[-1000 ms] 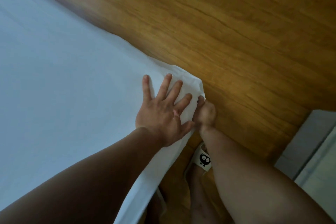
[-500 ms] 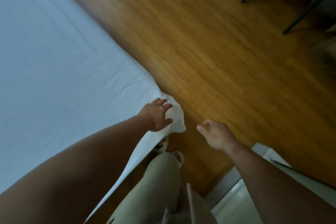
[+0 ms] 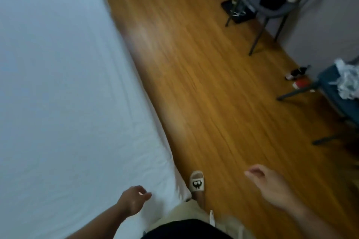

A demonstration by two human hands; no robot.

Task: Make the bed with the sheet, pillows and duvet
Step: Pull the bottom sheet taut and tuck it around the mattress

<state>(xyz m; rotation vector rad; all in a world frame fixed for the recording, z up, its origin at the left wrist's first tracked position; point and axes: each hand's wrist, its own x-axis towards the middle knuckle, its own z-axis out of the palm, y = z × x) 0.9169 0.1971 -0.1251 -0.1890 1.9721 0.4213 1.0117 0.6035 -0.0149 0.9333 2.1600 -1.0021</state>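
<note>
Sheet, stretched flat from 7 to 11 o'clock, looks light, soft and limp; pinch its corner at 6 o'clock. Left hand there, fingers loosely curled, empty; right hand, 4 o'clock, relaxed, empty.

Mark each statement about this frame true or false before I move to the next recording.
1. A white sheet covers the mattress. True.
2. The right hand grips the sheet's corner. False: it is over the wooden floor and holds nothing.
3. The left hand is over the sheet near its closest corner. True.
4. Pillows lie on the sheet. False: none is in view.
5. A slipper with cartoon eyes is on the floor beside that corner. True.
</note>
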